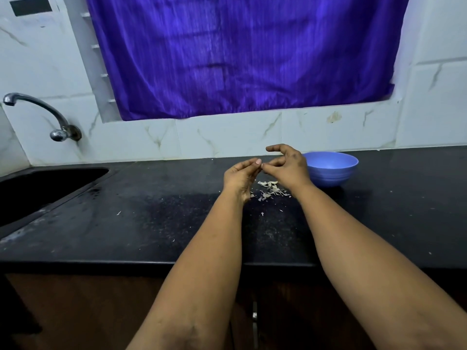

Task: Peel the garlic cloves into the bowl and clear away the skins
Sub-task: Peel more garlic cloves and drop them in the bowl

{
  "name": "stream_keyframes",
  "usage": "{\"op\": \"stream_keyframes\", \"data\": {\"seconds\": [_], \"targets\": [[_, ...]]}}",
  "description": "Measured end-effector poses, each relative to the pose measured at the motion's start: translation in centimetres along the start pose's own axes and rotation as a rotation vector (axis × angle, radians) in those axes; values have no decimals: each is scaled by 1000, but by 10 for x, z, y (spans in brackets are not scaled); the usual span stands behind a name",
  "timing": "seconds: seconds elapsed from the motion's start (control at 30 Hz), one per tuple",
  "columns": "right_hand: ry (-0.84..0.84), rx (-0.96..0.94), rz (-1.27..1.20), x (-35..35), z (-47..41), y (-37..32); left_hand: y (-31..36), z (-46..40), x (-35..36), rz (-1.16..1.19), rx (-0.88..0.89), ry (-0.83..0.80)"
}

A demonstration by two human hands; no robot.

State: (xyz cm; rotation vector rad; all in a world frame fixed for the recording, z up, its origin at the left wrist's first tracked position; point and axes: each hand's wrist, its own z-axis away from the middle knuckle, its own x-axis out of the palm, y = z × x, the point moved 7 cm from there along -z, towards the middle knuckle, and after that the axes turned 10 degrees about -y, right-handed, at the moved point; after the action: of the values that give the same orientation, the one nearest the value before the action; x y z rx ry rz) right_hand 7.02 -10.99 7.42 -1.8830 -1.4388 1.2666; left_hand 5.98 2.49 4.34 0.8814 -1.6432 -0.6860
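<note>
Both my hands are raised above the black counter [151, 218], fingertips meeting. My left hand [241, 176] has its fingers curled and pinches something small, mostly hidden; a garlic clove is likely but I cannot tell. My right hand [288, 166] pinches at the same spot with thumb and forefinger, its other fingers arched upward. Below the hands lies a small heap of pale garlic skins [271, 190], with a few scraps scattered nearer me. A blue bowl [333, 170] stands just right of my right hand; its inside looks bare from here.
A dark sink [45, 188] is set into the counter at the left, with a chrome tap [40, 112] on the tiled wall above it. A purple curtain [240, 54] hangs behind. The counter's front edge runs below my forearms.
</note>
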Motion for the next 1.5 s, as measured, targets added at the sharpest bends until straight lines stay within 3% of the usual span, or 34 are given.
{"op": "stream_keyframes", "data": {"seconds": [0.6, 1.03, 1.5], "targets": [[40, 38, 54, 1, 0, 1, -3, -5, -3, -69, -3, -7], [-16, 83, -205, 7, -3, 11, -5, -10, -5, 79, -14, -31], [-17, 55, -140, 5, 2, 4, -4, -10, 1, -10, -18, -101]]}}
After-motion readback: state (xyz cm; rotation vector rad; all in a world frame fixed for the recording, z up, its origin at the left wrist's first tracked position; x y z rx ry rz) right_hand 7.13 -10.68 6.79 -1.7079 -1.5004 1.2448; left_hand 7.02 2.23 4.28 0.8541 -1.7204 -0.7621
